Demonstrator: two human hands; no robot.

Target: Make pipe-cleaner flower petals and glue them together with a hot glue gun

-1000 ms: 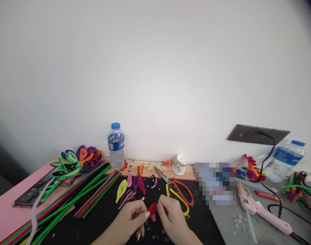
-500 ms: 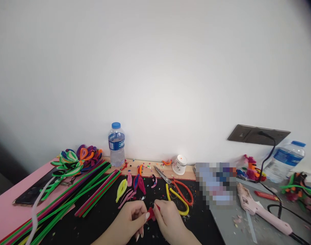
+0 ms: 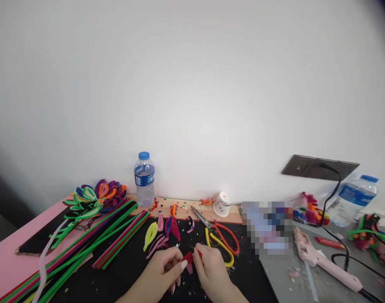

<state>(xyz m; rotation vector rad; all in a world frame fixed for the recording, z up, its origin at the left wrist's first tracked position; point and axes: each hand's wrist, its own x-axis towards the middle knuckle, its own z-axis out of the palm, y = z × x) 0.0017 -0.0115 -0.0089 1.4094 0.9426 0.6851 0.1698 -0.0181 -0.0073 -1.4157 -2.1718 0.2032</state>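
Between my two hands is a small flat red piece (image 3: 188, 257). It looks like flattened pipe cleaner, but the fingers cover much of it. My left hand (image 3: 164, 269) pinches its left end between thumb and forefinger. My right hand (image 3: 210, 267) is closed on the other end, where a dark bit shows at the fingertips. A pink piece (image 3: 189, 268) hangs just below. Beyond the hands lie a yellow loop (image 3: 151, 235), pink strips (image 3: 157, 245) and a magenta and blue bundle (image 3: 172, 229). Scissors (image 3: 222, 237) with one red and one yellow handle lie by my right hand.
Pipe cleaners (image 3: 81, 248) in several colours lie at left beside a dark phone (image 3: 41, 237). A water bottle (image 3: 145, 181) and an upturned paper cup (image 3: 223, 205) stand by the wall. At right are a pink glue gun (image 3: 325, 265), its black cord and another bottle (image 3: 355, 198).
The red piece has turned slightly and more of it shows between the fingers. My right hand's fingertips have shifted a little upward; the pink piece below shows more clearly.
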